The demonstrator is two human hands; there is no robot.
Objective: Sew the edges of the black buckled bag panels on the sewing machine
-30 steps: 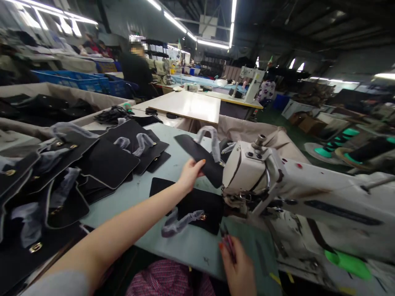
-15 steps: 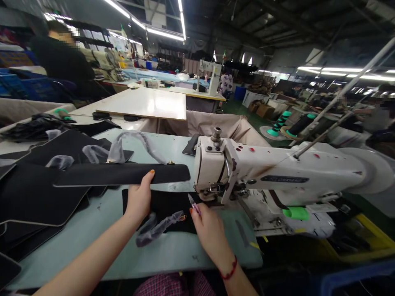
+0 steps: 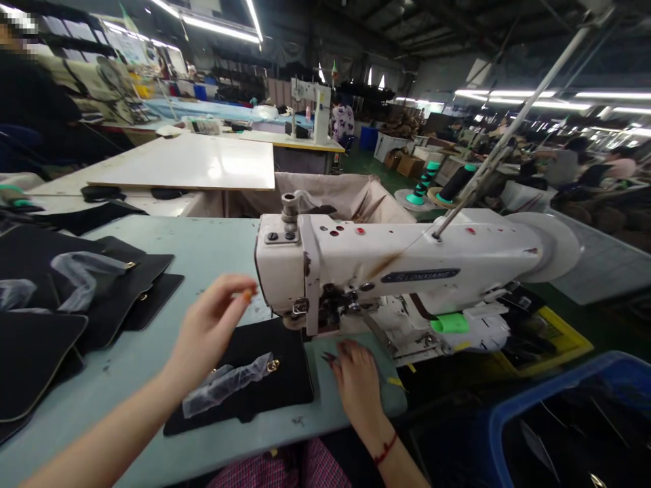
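My left hand (image 3: 206, 332) is raised beside the sewing machine's head (image 3: 279, 271), thumb and fingers apart, with nothing between them. Below it on the pale green table lies a black panel (image 3: 285, 386), its strap (image 3: 228, 390) wrapped in clear plastic and ending in a gold-coloured clasp (image 3: 273, 366). My right hand (image 3: 359, 379) rests on the table just right of that panel, fingers curled around small thread snips (image 3: 329, 356); only their tips show. Behind the machine head, another plastic-wrapped strap and dark piece (image 3: 323, 209) show at the fabric-lined bin.
More black panels (image 3: 41, 352) with wrapped straps are piled at the left. The fabric bin (image 3: 350, 186) stands behind the machine, with thread cones (image 3: 424, 183) to its right. A blue crate (image 3: 501, 413) and a yellow crate (image 3: 564, 332) sit at the lower right.
My left hand has let go of the long black piece, and a dark piece now shows behind the machine. My right hand with the snips has moved off the panel. The view has turned right.
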